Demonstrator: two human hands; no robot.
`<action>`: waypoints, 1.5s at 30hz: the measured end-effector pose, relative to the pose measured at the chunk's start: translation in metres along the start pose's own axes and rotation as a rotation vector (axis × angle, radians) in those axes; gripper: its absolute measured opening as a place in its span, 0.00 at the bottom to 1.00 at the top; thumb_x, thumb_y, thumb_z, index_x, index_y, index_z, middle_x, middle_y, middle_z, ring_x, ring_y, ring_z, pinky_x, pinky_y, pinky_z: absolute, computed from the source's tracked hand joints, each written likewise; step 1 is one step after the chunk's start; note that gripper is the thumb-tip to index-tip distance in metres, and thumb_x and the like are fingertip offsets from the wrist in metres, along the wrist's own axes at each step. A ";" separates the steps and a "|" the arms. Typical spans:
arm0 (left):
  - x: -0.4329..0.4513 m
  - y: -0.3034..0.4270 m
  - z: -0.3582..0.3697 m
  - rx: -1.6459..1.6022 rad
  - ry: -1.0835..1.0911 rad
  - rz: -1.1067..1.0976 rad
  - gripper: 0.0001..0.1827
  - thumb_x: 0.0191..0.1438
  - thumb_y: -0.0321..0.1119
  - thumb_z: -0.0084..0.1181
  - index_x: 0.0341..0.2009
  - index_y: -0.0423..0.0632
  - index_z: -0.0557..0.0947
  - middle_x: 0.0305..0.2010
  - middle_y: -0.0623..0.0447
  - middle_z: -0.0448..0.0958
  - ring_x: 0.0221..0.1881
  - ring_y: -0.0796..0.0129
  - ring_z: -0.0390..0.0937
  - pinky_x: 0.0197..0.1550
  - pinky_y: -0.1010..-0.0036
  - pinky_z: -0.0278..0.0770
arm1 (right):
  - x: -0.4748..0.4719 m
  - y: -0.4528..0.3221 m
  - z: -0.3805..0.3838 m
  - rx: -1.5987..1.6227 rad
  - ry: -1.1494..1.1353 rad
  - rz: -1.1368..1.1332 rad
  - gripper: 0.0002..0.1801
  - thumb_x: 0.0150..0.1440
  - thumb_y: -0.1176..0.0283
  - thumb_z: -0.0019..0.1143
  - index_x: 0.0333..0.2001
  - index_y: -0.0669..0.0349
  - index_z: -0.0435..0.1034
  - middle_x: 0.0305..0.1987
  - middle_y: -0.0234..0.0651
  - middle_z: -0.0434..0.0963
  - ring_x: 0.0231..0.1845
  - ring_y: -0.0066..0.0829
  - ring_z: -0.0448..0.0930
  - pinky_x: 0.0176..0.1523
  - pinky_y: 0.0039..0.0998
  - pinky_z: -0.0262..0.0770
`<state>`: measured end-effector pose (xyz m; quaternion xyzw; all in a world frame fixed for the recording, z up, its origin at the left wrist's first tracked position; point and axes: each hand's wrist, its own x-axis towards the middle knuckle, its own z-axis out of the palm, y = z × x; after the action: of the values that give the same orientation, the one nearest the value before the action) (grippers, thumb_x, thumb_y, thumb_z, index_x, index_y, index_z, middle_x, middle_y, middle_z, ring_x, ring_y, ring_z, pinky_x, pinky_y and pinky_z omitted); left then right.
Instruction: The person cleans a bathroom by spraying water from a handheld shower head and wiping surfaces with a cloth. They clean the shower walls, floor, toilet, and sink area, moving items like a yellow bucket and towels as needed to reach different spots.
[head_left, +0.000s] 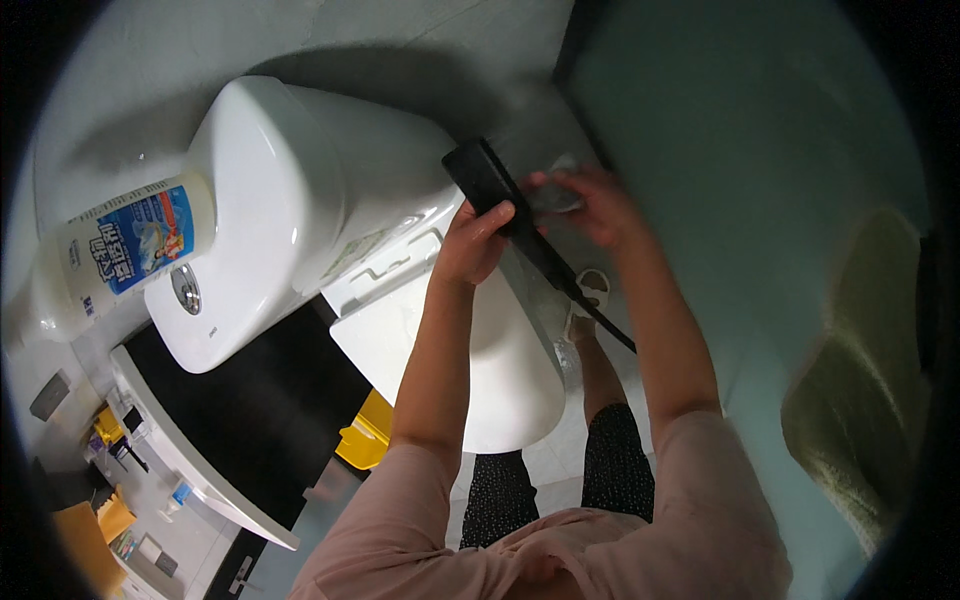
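My left hand (480, 244) grips what looks like a black hand shower (499, 187), its thumb across the body. From its lower end a black hose (611, 330) runs behind my right forearm. Close beside it on the right, my right hand (600, 206) holds a crumpled, pale grey, partly see-through piece (556, 196); its material is unclear. Both hands are above the floor, past the side of a white toilet. The closed toilet lid (510, 375) lies below my left forearm, and the toilet tank (300, 165) rises to the left.
A large white bottle (124, 244) with a blue label stands on the tank by the flush button (186, 289). Lower left are a white-edged shelf (202, 465) with small items and a yellow bin (367, 435). A greenish panel (750, 187) with a hanging towel (855, 390) borders the right.
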<state>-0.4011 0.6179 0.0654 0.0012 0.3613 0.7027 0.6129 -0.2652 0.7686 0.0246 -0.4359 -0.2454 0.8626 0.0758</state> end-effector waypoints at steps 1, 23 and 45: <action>-0.002 0.004 0.000 -0.061 0.013 -0.018 0.20 0.59 0.30 0.56 0.56 0.44 0.73 0.54 0.45 0.78 0.48 0.55 0.78 0.50 0.61 0.78 | 0.006 -0.003 -0.001 -0.008 0.091 -0.057 0.22 0.57 0.65 0.63 0.52 0.62 0.68 0.50 0.41 0.75 0.52 0.37 0.77 0.52 0.40 0.81; 0.001 -0.001 -0.054 -0.098 -0.424 -0.108 0.22 0.53 0.32 0.60 0.55 0.47 0.77 0.44 0.41 0.78 0.47 0.52 0.75 0.52 0.61 0.68 | 0.041 -0.079 0.249 -0.161 -0.080 -0.318 0.10 0.50 0.77 0.66 0.36 0.66 0.76 0.35 0.36 0.80 0.37 0.28 0.79 0.40 0.30 0.78; 0.009 -0.016 -0.057 -0.136 -0.517 -0.164 0.22 0.54 0.32 0.60 0.56 0.51 0.78 0.42 0.39 0.77 0.49 0.50 0.73 0.55 0.56 0.65 | 0.134 -0.107 0.124 -0.056 0.401 -0.653 0.19 0.49 0.83 0.49 0.48 0.68 0.68 0.51 0.37 0.71 0.50 0.30 0.71 0.54 0.28 0.65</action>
<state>-0.4153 0.5963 0.0109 0.1101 0.1435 0.6496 0.7384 -0.4530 0.8630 0.0431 -0.4967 -0.3749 0.6837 0.3812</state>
